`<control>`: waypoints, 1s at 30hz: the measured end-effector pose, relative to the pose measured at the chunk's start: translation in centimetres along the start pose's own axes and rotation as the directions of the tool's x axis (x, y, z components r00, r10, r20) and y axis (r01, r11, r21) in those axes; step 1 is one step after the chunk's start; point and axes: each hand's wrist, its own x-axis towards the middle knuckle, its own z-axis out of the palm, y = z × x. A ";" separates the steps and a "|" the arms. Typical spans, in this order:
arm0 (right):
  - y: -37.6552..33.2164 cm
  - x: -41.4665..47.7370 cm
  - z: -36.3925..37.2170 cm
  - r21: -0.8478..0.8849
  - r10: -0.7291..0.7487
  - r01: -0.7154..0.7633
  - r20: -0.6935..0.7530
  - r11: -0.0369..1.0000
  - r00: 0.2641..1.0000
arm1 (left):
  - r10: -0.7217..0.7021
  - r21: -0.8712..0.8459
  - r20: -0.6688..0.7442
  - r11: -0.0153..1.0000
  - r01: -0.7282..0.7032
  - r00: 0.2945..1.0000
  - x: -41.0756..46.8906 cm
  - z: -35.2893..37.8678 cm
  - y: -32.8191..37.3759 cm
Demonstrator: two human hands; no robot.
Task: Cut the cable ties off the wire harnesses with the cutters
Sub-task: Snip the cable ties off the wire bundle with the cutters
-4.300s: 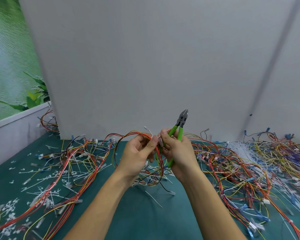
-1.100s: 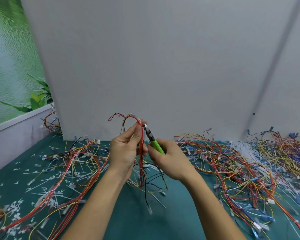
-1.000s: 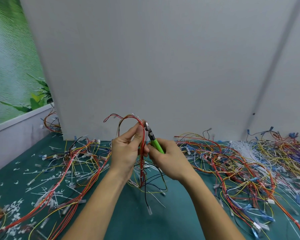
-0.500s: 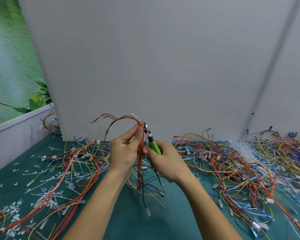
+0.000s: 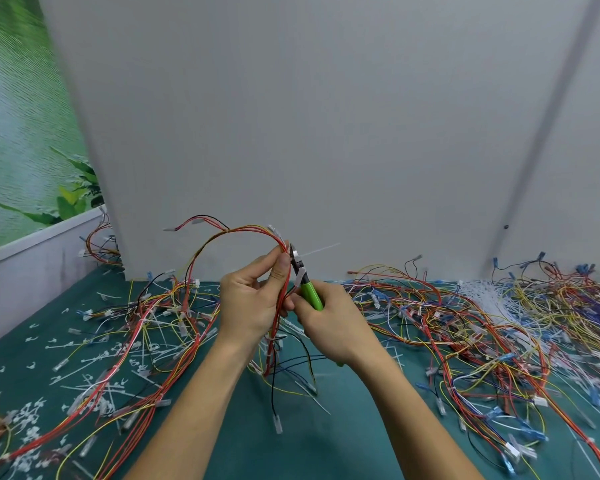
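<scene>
My left hand pinches a wire harness of red, yellow and black wires, held up above the green mat so that it arches to the left. My right hand grips green-handled cutters. The cutters' dark jaws sit against the harness just beside my left thumb. A white cable tie sticks out to the right from the jaws. Loose wire ends of the harness hang down between my forearms.
Piles of wire harnesses lie left and right on the green mat. Cut white tie pieces litter the left side. A bundle of white ties lies at the back right. A grey wall panel stands close behind.
The harness arch has spread further to the left. The cutters, held jaws-up some seconds ago, now point at the harness by my left thumb, and a white tie tail now juts right from the jaws.
</scene>
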 end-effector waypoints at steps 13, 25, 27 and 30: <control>-0.6 -0.2 0.3 0.022 0.034 -0.034 0.023 0.999 0.999 | 0.003 -0.009 0.006 1.000 -0.003 1.000 0.3 0.0 -0.5; -0.5 -0.3 0.3 -0.027 0.054 -0.053 0.031 0.998 0.998 | -0.021 -0.031 0.025 0.999 0.022 0.999 0.5 -0.1 -1.1; -0.4 -0.2 0.3 -0.016 0.065 -0.065 0.019 0.998 0.998 | -0.028 -0.025 0.028 0.999 0.028 0.999 0.5 -0.2 -1.3; -0.4 -0.2 0.2 -0.007 0.071 -0.071 0.021 0.997 0.997 | -0.040 -0.012 0.025 0.999 0.041 0.999 0.5 -0.4 -1.6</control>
